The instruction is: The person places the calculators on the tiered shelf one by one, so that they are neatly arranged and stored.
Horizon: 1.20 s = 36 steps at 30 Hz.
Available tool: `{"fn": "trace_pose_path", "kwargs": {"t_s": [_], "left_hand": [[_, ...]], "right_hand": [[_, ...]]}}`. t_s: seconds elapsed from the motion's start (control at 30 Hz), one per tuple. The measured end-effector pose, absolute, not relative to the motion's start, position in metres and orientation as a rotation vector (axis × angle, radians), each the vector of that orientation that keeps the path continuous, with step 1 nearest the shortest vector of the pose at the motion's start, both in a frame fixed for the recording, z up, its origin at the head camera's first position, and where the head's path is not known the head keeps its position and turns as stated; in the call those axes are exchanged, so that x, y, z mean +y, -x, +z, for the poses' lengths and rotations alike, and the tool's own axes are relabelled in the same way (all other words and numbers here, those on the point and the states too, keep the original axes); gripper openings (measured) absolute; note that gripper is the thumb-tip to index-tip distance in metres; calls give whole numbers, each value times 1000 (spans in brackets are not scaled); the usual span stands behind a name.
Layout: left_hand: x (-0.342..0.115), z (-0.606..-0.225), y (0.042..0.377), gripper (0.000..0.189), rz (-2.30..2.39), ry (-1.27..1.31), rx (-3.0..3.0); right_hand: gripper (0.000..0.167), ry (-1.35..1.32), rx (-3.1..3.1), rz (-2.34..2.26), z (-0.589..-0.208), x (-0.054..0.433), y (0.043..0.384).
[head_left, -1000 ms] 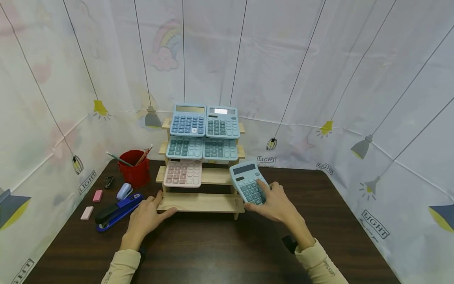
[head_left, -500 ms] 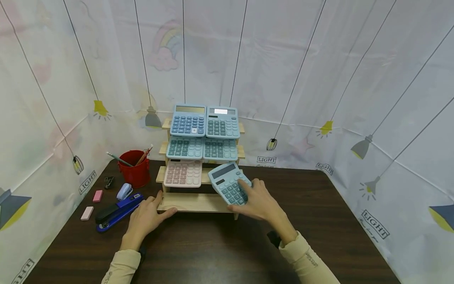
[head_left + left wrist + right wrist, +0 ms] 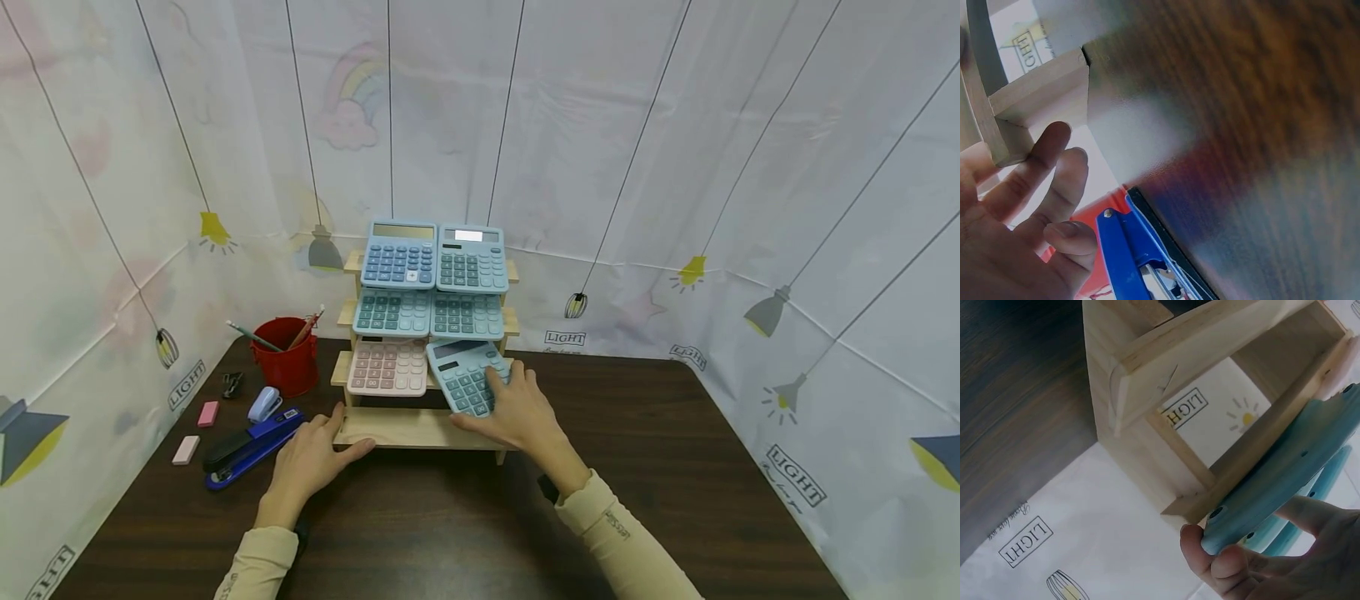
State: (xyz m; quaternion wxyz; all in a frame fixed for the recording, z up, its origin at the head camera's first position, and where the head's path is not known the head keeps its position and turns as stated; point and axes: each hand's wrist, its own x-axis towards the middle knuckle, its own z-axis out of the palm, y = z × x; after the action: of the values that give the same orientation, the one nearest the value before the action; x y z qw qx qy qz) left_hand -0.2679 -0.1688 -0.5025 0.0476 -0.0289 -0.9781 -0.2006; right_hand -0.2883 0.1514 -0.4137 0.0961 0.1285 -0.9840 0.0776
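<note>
My right hand [image 3: 517, 408] grips a light blue calculator [image 3: 459, 379] by its right side and lower edge. The calculator leans at a slant over the third shelf of a stepped wooden stand [image 3: 420, 427], just right of a pink calculator [image 3: 387, 367]. In the right wrist view, the blue calculator's underside [image 3: 1272, 469] lies along a shelf edge, with fingertips [image 3: 1230, 562] curled at its corner. At the left end of the lowest shelf rests my left hand [image 3: 311, 454]. Its loosely bent fingers [image 3: 1054, 140] lie by the stand's corner in the left wrist view.
Several blue calculators [image 3: 397, 254] fill the stand's two upper shelves. Left of it are a blue stapler [image 3: 255, 446], a small light-blue stapler [image 3: 264, 404], a red bucket [image 3: 288, 371] with pencils, a black clip [image 3: 231, 384], a pink eraser [image 3: 207, 413] and a pale eraser [image 3: 185, 450].
My right hand has carried the light blue calculator leftward, from beside the stand to over the third shelf next to the pink calculator. The left hand has stayed in place.
</note>
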Motion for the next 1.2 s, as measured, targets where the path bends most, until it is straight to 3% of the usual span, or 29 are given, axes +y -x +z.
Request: {"fn": "trace_pose_path", "kwargs": {"t_s": [0.4, 0.77, 1.0, 1.2], "left_hand": [[-168, -503, 268, 105, -623, 79, -2993], [-169, -503, 268, 103, -626, 71, -2999], [-169, -504, 267, 103, -636, 63, -3000], [-169, -504, 266, 104, -635, 66, -3001]], "right_hand": [[110, -426, -2965, 223, -414, 150, 294], [91, -575, -2849, 189, -422, 150, 297], [62, -646, -2638, 169, -428, 148, 300], [62, -614, -2661, 184, -431, 147, 302]]}}
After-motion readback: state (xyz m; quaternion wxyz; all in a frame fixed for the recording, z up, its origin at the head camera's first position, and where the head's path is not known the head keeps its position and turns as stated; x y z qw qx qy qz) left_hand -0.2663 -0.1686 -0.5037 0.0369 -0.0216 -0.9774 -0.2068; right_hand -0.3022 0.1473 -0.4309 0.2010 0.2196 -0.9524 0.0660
